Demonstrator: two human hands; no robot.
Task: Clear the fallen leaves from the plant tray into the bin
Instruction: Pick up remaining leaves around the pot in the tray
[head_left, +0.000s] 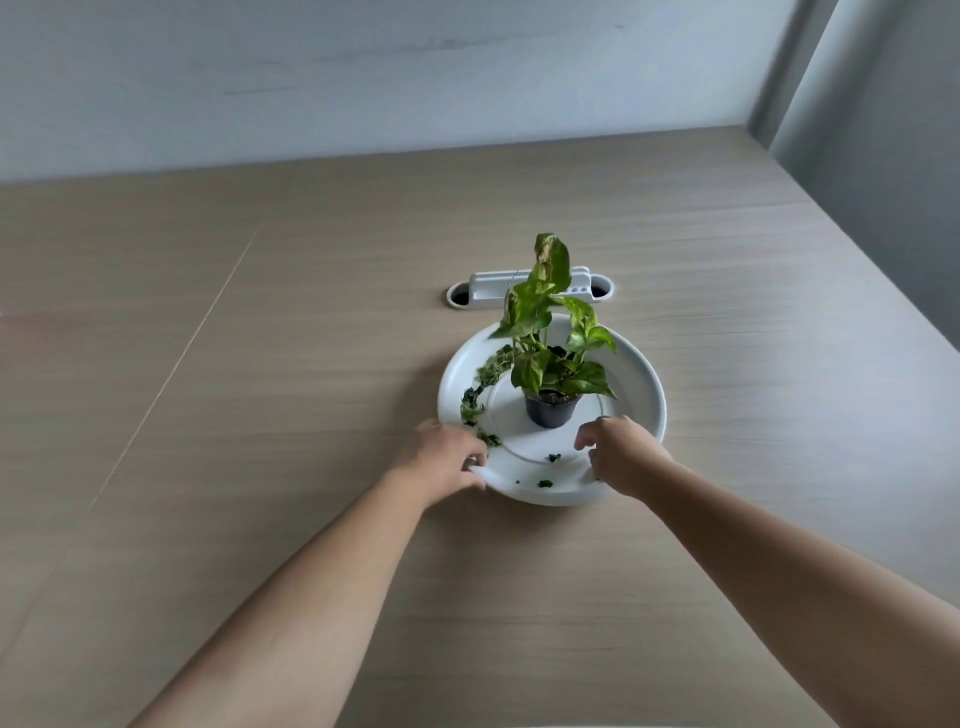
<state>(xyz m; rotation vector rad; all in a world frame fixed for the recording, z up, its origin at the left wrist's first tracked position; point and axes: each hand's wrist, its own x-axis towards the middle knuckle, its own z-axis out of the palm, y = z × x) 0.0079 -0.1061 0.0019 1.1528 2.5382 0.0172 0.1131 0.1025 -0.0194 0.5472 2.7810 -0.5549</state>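
A round white plant tray (636, 387) lies on the wooden table. In its middle stands a small black pot (550, 411) with a green leafy plant (545, 332). Fallen green leaf pieces (480, 387) lie along the tray's left inner edge, and a few small bits (553, 458) sit near its front. My left hand (447, 454) grips the tray's front-left rim. My right hand (621, 454) holds the front-right rim, fingers curled over the edge. No bin is in view.
The wooden table (260, 364) stretches wide on all sides. A white cable-port fitting (530, 288) is set into the table just behind the tray. A pale wall runs along the back, and the table's right edge slants down the right side.
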